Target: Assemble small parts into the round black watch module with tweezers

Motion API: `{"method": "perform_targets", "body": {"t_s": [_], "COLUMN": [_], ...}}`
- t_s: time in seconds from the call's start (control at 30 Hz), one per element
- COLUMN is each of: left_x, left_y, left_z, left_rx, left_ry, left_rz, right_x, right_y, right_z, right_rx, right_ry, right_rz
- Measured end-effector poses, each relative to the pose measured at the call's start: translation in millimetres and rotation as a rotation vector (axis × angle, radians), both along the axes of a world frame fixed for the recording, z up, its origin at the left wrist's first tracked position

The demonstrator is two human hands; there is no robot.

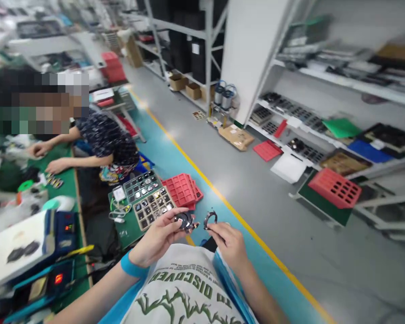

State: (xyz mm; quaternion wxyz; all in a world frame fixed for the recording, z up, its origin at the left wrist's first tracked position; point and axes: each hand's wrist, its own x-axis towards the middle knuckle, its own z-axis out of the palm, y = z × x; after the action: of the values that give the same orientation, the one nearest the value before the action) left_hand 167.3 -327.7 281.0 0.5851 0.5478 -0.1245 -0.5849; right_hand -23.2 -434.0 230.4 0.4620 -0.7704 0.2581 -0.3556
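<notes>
My left hand has its fingers closed round a dark, round watch-like part with a shiny face and small bits sticking out at its right side. Between the thumb and fingers of my right hand is a dark open ring, held upright. The two parts are close together in front of my body but apart. Just beyond my left hand, a beige compartment tray holds several small dark and shiny parts. Behind it lies a similar grey-green tray. Stacked red trays sit to their right.
On the left, a green bench carries a blue device with a red display and a white-topped unit. A co-worker sits there, forearms on the bench. Shelves stand on the right, beside a red slotted tray. A yellow line crosses the floor.
</notes>
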Motion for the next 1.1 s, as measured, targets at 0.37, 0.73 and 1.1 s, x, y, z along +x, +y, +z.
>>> {"method": "perform_targets", "body": {"t_s": [0.37, 0.73, 1.1], "left_x": [-104, -129, -79], "left_y": [-225, -373, -627], "left_z": [24.8, -1.7, -63.4], "left_rx": [0.010, 0.018, 0.158], "left_ry": [0.118, 0.177, 0.080], "left_rz": [-0.312, -0.453, -0.272], "right_x": [-128, -166, -147], "right_y": [-157, -256, -493], "right_z": [29.7, 27.6, -54.2], "right_rx": [-0.189, 0.159, 0.699], "right_ry": [0.158, 0.195, 0.220], "right_rz": [-0.360, -0.580, -0.681]}}
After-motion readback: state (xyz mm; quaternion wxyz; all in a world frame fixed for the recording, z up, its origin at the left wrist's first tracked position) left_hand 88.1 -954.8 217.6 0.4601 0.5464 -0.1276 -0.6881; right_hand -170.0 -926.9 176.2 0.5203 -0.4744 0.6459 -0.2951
